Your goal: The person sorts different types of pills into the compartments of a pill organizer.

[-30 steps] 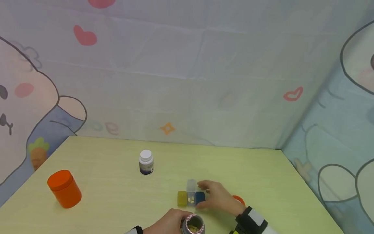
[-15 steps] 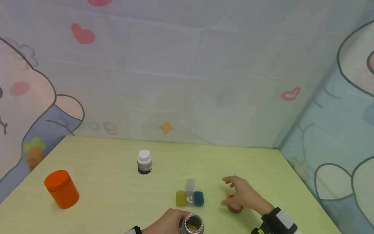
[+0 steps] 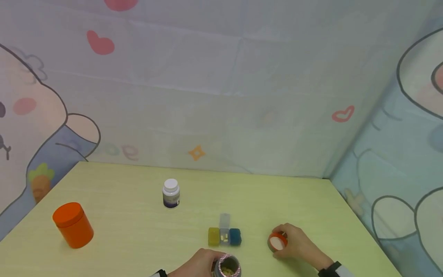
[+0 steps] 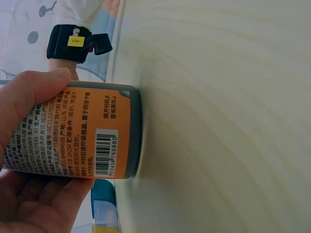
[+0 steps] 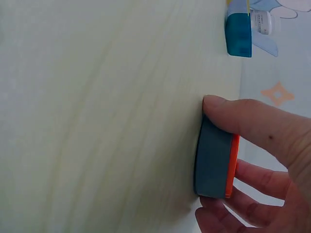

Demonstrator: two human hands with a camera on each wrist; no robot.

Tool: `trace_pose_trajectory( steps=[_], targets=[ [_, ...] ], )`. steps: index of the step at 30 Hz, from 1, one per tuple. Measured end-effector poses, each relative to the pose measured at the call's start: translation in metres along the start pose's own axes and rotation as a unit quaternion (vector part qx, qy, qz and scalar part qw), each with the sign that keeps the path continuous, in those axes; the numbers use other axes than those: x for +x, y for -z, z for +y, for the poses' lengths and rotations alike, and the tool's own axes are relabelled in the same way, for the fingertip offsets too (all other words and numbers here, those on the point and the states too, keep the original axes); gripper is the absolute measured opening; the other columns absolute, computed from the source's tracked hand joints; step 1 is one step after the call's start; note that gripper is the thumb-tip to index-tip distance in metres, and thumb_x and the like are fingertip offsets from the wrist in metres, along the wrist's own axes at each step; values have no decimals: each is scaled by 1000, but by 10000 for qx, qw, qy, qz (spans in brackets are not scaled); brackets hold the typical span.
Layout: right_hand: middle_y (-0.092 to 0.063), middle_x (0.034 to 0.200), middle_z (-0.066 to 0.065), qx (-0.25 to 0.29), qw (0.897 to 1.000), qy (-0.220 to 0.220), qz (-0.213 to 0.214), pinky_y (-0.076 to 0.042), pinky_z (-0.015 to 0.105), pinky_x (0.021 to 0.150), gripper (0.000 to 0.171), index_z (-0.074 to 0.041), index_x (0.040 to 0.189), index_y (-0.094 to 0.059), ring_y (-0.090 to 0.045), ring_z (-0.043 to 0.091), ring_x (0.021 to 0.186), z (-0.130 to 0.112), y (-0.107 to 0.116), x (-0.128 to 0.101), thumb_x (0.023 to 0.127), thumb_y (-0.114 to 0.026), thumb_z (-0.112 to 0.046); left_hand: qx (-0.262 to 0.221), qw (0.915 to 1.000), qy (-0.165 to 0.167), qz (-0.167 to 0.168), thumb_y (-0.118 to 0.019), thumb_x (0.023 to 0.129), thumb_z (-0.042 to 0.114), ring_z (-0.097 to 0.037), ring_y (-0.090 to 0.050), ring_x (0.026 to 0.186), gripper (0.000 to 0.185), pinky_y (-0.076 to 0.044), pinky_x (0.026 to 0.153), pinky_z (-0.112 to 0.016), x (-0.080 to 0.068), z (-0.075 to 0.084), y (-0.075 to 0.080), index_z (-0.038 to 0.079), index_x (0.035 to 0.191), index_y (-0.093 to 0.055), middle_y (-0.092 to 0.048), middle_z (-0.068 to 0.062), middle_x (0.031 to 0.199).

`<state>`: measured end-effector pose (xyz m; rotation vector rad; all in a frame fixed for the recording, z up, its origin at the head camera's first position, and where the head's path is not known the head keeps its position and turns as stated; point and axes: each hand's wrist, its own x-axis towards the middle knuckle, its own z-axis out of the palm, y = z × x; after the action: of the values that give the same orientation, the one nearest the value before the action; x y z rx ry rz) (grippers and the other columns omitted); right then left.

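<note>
My left hand [image 3: 199,263] grips an open bottle [image 4: 77,128] with an orange printed label and a dark grey base; several yellowish pills [image 3: 227,271] show inside its mouth in the head view. My right hand [image 3: 299,246] pinches a bottle cap [image 5: 214,158] between thumb and fingers, its dark side wall and orange rim visible in the right wrist view. The white inside of the cap faces up. Between the hands, a little farther back, stands a small pill organizer [image 3: 224,236] with yellow, clear and blue compartments; the clear lid is raised and pale pills lie in that middle compartment.
A white pill bottle [image 3: 171,193] with a dark lower band stands upright behind the organizer to the left. An orange jar [image 3: 73,225] with a lid is at the far left of the table [image 3: 138,231]. A printed cloth [image 3: 221,84] hangs behind the table's back edge.
My right hand has moved right from beside the organizer, come down to the cap and taken hold of it. The left hand with the bottle stays almost where it was.
</note>
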<state>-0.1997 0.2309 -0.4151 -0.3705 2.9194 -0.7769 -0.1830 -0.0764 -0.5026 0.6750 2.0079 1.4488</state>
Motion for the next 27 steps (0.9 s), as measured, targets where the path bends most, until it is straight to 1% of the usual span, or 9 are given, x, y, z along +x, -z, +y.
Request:
trace_pose_trajectory(
  steps=[3,6,10,15,17,19,20,23,27],
  targets=[
    [-64,101,3,-31,9999,84,129,-55,40,83,52,-3,107,-69,-60,20,92,-2,1,-3,63,-95,-11,-13,10000,-48,-10,-87,81,33,-6,-68,97,33,-55,88,-23,1,-1,0,30,111,-74,-74,12,103],
    [-63,101,3,-62,9987,424,275,-54,32,78,50,-2,108,-70,-58,16,88,-4,7,-6,64,-93,-12,4,10000,-29,12,-87,81,31,-5,-68,96,32,-55,87,-23,1,0,0,30,110,-74,-74,12,102],
    [-62,103,5,83,9945,952,430,-52,24,73,49,1,112,-69,-57,12,86,-10,16,-9,68,-90,-10,22,10000,56,50,-87,81,31,-6,-68,96,32,-55,89,-26,0,3,-1,30,110,-74,-74,12,102],
    [-65,110,10,353,9857,1540,590,-56,24,75,55,3,119,-67,-63,16,93,-24,26,-12,70,-89,-7,-33,9998,171,61,-88,80,32,-8,-68,97,34,-56,91,-31,0,2,-1,30,111,-74,-74,11,103],
    [-66,114,14,474,9822,1703,631,-58,24,77,60,4,124,-64,-65,18,96,-29,29,-13,70,-89,-6,-48,9997,212,84,-88,79,32,-9,-68,97,34,-57,93,-33,1,1,-1,29,111,-74,-74,11,103],
    [-67,117,16,618,9786,1853,640,-58,25,78,66,4,129,-60,-65,17,97,-34,32,-14,71,-88,-6,-81,9996,277,71,-88,79,33,-10,-68,97,35,-57,94,-36,2,-1,-1,29,111,-74,-75,10,102],
    [-67,118,19,712,9753,1988,653,-58,26,79,68,4,131,-58,-65,16,98,-36,33,-15,71,-88,-5,-79,9995,301,79,-88,79,33,-10,-68,96,35,-57,94,-37,3,-1,-1,29,111,-74,-75,10,102],
    [-66,119,22,1082,9618,2416,703,-58,25,80,68,2,130,-55,-63,5,100,-42,35,-16,71,-88,-2,-96,9993,340,74,-88,79,34,-11,-68,96,35,-57,95,-39,3,-2,-2,29,111,-74,-75,10,102],
    [-66,118,20,1570,9432,2853,658,-58,23,84,61,0,125,-58,-59,-5,105,-55,36,-20,72,-88,1,-123,9997,229,39,-88,80,35,-9,-68,97,35,-57,93,-34,-1,3,-2,29,112,-74,-75,11,103]
  ],
)
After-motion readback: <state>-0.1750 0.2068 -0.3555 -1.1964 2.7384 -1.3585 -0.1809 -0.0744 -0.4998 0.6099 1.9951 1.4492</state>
